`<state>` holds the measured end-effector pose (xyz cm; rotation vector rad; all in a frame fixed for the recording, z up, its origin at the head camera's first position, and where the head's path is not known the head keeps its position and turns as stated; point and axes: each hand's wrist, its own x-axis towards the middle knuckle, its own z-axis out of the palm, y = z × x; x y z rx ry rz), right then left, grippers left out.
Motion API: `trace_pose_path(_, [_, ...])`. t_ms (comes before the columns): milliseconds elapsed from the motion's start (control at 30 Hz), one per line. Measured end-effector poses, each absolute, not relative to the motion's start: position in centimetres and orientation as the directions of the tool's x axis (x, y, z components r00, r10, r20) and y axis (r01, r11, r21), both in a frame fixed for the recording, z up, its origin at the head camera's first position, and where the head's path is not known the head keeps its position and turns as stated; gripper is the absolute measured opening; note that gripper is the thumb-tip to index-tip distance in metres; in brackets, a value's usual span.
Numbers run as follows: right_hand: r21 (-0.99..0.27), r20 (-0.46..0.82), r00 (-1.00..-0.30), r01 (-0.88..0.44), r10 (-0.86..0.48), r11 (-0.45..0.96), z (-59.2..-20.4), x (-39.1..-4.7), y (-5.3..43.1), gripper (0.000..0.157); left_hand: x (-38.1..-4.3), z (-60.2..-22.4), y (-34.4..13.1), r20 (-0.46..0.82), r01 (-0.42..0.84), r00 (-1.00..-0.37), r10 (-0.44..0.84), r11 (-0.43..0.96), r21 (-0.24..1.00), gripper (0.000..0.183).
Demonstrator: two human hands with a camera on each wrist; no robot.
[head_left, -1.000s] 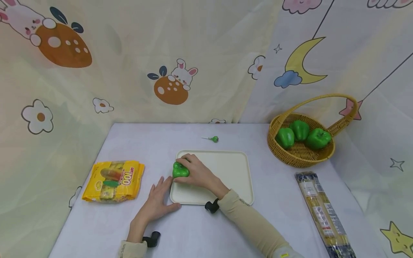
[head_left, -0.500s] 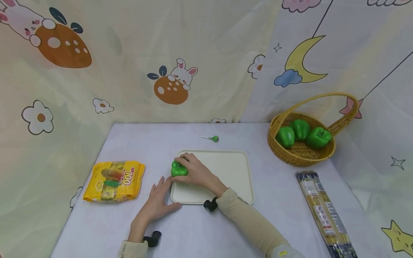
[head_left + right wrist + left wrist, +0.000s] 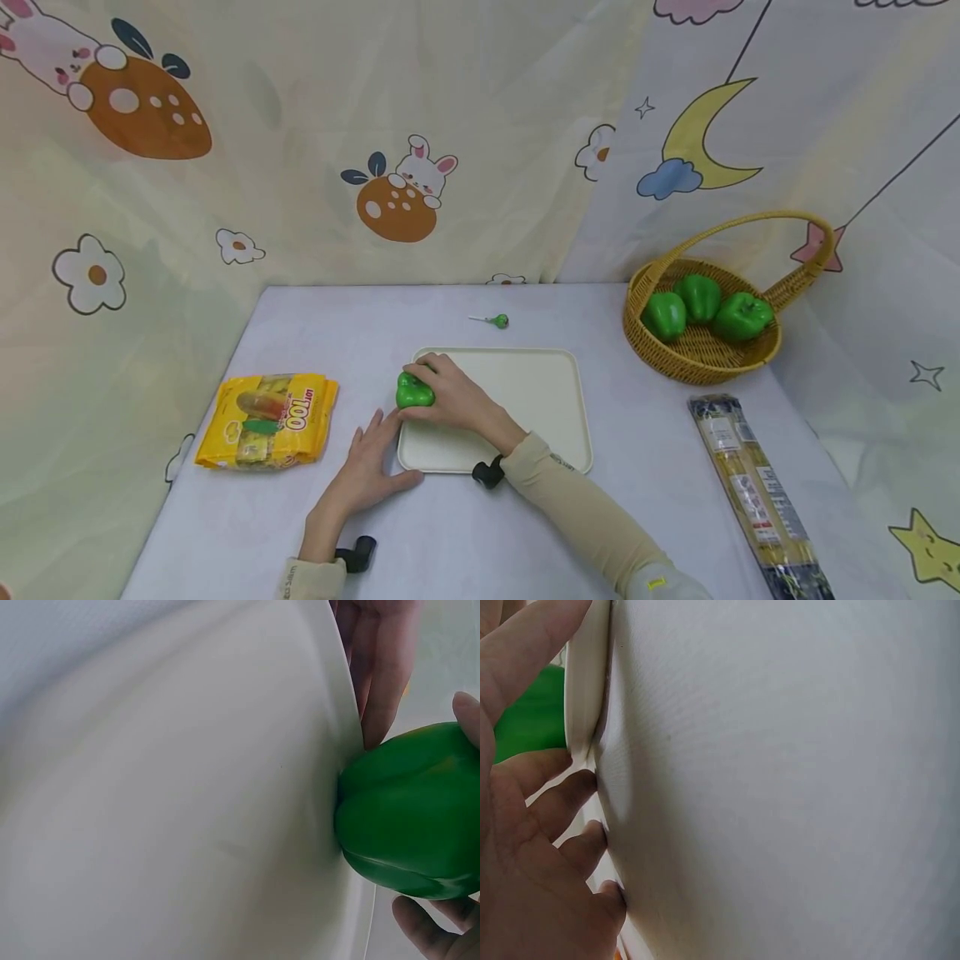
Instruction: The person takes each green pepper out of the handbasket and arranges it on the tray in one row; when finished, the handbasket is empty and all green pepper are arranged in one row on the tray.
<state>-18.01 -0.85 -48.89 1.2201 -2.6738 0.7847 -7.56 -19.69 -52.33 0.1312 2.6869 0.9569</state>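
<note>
Nearest, the left hand lies with thumb and fingers spread wide at the near left corner of the tray, gripping nothing. Just beyond its fingertips, at the tray's left rim, the green pepper sits between the thumb and fingers of the right hand, the nearer of the two hands; its long axis, and whether it rests on the rim, I cannot tell.
</note>
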Motion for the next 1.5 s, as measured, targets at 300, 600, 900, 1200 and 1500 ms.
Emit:
trace_pose_path(300, [-0.397, 0.290, -0.679, -0.727, -0.674, 0.560, -49.0, -18.0, -0.8, 0.070, -7.6, -52.3, -19.6, -0.245, -0.013, -0.953, 0.178, 0.784, 0.621, 0.105])
trace_pose_path(600, [-0.403, 0.315, -0.677, -0.730, -0.665, 0.552, -48.7, -18.2, -0.6, 0.072, -7.7, -52.4, -19.6, -0.248, -0.015, -0.953, 0.175, 0.789, 0.615, 0.106])
trace_pose_path(900, [-0.360, 0.335, -0.696, -0.717, -0.635, 0.597, -47.7, -18.1, -0.1, 0.079, -7.6, -52.7, -19.7, -0.253, -0.017, -0.951, 0.180, 0.783, 0.622, 0.108])
trace_pose_path(1200, [-0.338, 0.400, -0.709, -0.703, -0.581, 0.626, -45.8, -17.7, 2.3, 0.081, -7.9, -52.8, -19.8, -0.264, -0.022, -0.947, 0.182, 0.785, 0.619, 0.111])
trace_pose_path(1500, [-0.361, 0.465, -0.706, -0.702, -0.535, 0.613, -44.0, -16.8, 5.4, 0.080, -7.8, -52.6, -19.7, -0.270, -0.032, -0.947, 0.174, 0.785, 0.619, 0.111])
